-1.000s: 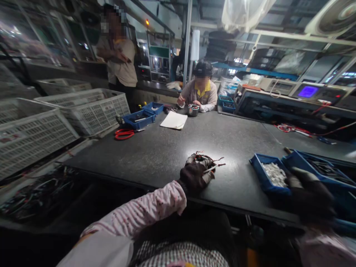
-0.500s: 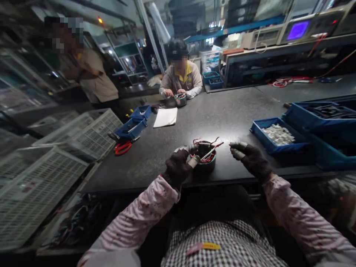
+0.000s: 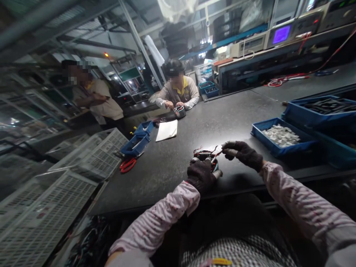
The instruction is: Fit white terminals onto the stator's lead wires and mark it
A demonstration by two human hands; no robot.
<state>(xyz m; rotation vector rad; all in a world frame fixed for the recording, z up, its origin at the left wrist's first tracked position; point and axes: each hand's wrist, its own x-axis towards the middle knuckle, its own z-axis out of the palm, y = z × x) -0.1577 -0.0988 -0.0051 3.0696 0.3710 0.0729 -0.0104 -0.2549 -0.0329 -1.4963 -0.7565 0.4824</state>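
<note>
Resting under left hand (image 3: 200, 174) grip, wired stator (image 3: 207, 158), right hand (image 3: 242, 152) alongside

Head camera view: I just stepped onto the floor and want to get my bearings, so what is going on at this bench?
A person in dark gloves sits at a dark worktable. Their left hand holds a small round wound part with red wires near the table edge, while the right hand pinches something at its top; what exactly is hard to tell. A blue bin of small white pieces sits to the right. Across the table, a seated co-worker handles a similar round part, and another person stands at left.
</note>
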